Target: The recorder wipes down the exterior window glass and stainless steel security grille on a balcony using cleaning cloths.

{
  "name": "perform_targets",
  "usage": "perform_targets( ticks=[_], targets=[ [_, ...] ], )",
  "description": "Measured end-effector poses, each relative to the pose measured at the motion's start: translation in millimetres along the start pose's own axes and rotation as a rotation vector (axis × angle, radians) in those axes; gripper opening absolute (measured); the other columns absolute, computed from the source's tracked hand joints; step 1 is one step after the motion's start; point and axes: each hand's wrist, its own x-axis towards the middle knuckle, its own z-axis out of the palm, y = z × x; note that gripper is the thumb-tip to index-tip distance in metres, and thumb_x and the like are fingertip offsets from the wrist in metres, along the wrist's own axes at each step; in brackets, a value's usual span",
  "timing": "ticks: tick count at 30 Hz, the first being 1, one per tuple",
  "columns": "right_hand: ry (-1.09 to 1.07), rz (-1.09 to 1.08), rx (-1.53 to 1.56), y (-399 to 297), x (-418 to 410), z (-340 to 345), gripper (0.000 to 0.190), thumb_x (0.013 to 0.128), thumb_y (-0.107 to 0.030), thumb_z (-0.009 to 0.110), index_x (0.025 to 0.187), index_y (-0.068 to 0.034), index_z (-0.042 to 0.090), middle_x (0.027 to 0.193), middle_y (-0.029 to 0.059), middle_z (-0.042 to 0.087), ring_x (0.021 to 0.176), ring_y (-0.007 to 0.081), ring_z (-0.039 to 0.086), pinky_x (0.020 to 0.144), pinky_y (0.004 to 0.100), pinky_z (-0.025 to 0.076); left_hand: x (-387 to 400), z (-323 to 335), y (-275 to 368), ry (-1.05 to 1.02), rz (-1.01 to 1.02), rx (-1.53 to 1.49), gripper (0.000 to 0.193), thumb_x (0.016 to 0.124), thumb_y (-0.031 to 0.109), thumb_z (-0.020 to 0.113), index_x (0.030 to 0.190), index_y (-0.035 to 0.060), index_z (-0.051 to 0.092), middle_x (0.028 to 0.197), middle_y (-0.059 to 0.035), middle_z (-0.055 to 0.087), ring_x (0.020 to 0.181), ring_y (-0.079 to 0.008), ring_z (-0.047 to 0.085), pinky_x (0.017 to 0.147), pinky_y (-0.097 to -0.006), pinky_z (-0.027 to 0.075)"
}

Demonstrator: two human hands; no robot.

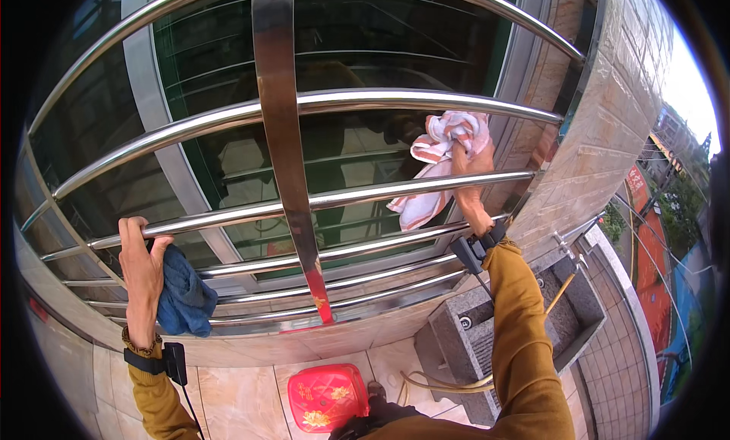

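My right hand (473, 166) reaches between two polished metal bars and grips a white-and-pink striped cloth (456, 133) close to the window glass (365, 149), near its right frame. Part of the cloth hangs down behind a bar (422, 184). On the left, my left hand (140, 257) has its fingers hooked over another metal bar (228, 216). A blue cloth (183, 294) hangs beside that hand, below the bar; whether the palm also holds it, I cannot tell.
Below stands a red plastic stool (328, 397) on the tiled floor (236, 397). A stone sink (456, 326) with a tap (564, 246) and a yellowish hose (450, 387) is at the lower right. A broad vertical metal post (279, 121) crosses the bars. A tiled wall (604, 121) borders the window.
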Motion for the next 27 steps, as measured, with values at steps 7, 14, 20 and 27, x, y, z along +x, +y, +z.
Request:
perform_targets(
  ticks=[7,14,20,27],
  targets=[
    [-0.405,-0.382,0.129,-108,-15,53,0.048,0.076,-0.008,0.073,0.121,-0.006,0.058,0.114,0.0176,0.056,0.095,0.0400,0.063,0.077,0.0430,0.055,0,-7,5,0.014,0.011,-0.004,0.043,0.085,0.028,0.074,0.108,0.0015,0.049,0.100,-0.0163,0.049,0.087,-0.0388,0.060,0.074,-0.0437,0.048],
    [-0.509,-0.662,0.129,-131,-26,76,0.052,0.069,-0.007,0.073,0.119,-0.012,0.061,0.106,0.0133,0.056,0.085,0.0359,0.067,0.066,0.0436,0.058,4,-8,13,-0.026,0.036,0.027,0.040,0.085,0.024,0.074,0.108,0.0010,0.050,0.099,-0.0160,0.051,0.087,-0.0375,0.061,0.075,-0.0433,0.048],
    [-0.033,-0.419,-0.199,-10,40,-5,0.049,0.075,-0.009,0.076,0.121,-0.008,0.059,0.107,0.0173,0.058,0.092,0.0370,0.064,0.072,0.0425,0.056,0,-13,5,-0.018,0.024,0.004,0.040,0.086,0.023,0.074,0.109,0.0005,0.050,0.100,-0.0159,0.051,0.088,-0.0351,0.060,0.076,-0.0414,0.048],
    [-0.013,-0.103,-0.131,-31,36,5,0.046,0.081,-0.005,0.069,0.125,-0.006,0.054,0.112,0.0210,0.056,0.100,0.0414,0.061,0.083,0.0468,0.052,1,-6,4,-0.004,0.023,0.051,0.041,0.086,0.024,0.073,0.110,0.0013,0.049,0.101,-0.0156,0.050,0.087,-0.0353,0.060,0.075,-0.0427,0.049]
  ],
)
